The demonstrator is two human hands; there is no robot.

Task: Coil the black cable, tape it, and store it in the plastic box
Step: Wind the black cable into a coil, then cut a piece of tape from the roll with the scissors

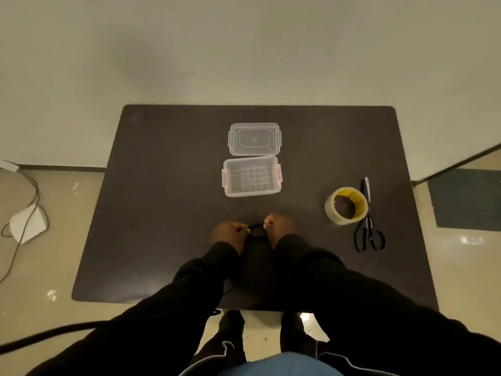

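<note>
A dark bench (162, 213) carries everything here. Near its middle stands a clear plastic box (252, 176) with pale pink latches on its left and right ends. The box is open, and nothing lies inside it; only the grid pattern of its floor shows through. Its clear lid (254, 138) lies flat on the bench just beyond the box, on the far side, close to it but whether the two touch cannot be told.

At the near middle of the bench, both hands are brought together over the black cable (257, 231). The left hand (226, 234) pinches the cable at its left side with curled fingers, and the right hand (279, 226) pinches it at the right side, so each hand is closed narrowly on the cable. Between them the cable shows as a small dark loop, held just above or on the bench surface; which one cannot be told, since it blends with the dark top. Both arms wear black sleeves (325, 280).

To the right, well apart from the box, a roll of clear packing tape (346, 205) with a yellow core lies flat on the bench. Just beside it on the right, a pair of black-handled scissors (368, 221) lies with the blades pointing to the far side and the handles nearer, touching or nearly touching the roll.
</note>
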